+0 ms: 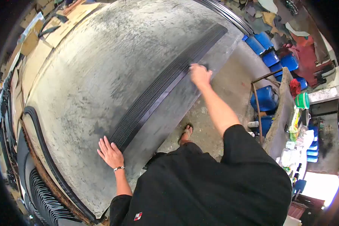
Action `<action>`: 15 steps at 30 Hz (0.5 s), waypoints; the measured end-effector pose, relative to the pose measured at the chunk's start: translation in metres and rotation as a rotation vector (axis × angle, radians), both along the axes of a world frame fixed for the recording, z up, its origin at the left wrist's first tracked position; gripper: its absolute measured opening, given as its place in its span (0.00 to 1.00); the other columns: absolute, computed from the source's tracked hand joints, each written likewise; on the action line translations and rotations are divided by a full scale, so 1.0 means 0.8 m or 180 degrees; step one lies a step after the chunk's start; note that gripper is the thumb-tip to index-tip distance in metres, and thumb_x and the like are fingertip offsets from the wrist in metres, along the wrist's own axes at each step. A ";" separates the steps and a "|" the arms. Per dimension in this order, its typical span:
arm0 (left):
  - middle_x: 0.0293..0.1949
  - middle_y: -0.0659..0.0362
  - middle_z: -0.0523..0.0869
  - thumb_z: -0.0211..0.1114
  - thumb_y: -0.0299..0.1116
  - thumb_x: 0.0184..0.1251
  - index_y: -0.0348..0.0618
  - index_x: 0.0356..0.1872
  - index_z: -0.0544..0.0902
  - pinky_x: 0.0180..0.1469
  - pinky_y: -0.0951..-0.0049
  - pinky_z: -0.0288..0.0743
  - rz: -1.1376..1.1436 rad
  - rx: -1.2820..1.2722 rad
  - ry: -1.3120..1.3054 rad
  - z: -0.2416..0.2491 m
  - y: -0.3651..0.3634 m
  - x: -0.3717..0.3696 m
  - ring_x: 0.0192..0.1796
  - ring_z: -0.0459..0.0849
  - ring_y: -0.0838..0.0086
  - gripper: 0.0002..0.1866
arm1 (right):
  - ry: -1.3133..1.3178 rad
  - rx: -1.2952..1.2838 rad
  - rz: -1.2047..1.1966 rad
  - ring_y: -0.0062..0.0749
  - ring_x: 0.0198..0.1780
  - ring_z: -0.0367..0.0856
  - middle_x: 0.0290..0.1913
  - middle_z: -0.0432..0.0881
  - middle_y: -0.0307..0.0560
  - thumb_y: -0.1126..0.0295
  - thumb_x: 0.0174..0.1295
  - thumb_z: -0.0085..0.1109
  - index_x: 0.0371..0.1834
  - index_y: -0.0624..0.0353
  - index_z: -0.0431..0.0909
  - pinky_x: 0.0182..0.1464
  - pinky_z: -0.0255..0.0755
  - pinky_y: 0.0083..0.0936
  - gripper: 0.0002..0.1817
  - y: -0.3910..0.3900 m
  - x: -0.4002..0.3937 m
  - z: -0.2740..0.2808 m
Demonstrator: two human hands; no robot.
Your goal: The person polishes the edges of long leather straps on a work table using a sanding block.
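Note:
A long row of narrow black strips (165, 81), laid side by side, runs diagonally over the grey work table (86, 79). A wider, smooth dark band (154, 104) lies along their near side. My left hand (110, 152) rests flat with its fingers spread at the lower left end of the strips, touching them. My right hand (200, 76) is closed and slightly blurred over the near edge of the strips, right of their middle. Something dark shows beside its fingers; its kind cannot be made out.
A black curved strip (45, 147) lies along the table's left edge. Flattened cardboard (37, 64) borders the upper left. Several blue containers (265, 98) stand on the floor at right, near a ledge (280, 109) with a green-and-white roll (302, 100). My foot (186, 132) is beside the table.

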State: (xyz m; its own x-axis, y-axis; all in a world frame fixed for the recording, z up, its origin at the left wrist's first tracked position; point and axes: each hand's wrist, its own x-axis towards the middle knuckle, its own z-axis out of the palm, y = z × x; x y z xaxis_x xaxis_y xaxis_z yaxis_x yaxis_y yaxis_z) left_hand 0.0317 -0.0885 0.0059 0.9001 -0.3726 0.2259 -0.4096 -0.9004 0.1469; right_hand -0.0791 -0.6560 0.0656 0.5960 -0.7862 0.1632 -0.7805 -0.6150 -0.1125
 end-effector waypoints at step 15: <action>0.84 0.42 0.70 0.57 0.54 0.85 0.34 0.85 0.67 0.86 0.35 0.49 -0.0866 -0.0032 -0.0081 -0.013 -0.493 -0.002 0.88 0.63 0.49 0.40 | -0.0666 0.0806 -0.1902 0.61 0.57 0.90 0.56 0.93 0.61 0.53 0.87 0.51 0.77 0.46 0.83 0.60 0.80 0.52 0.24 -0.068 -0.565 -0.142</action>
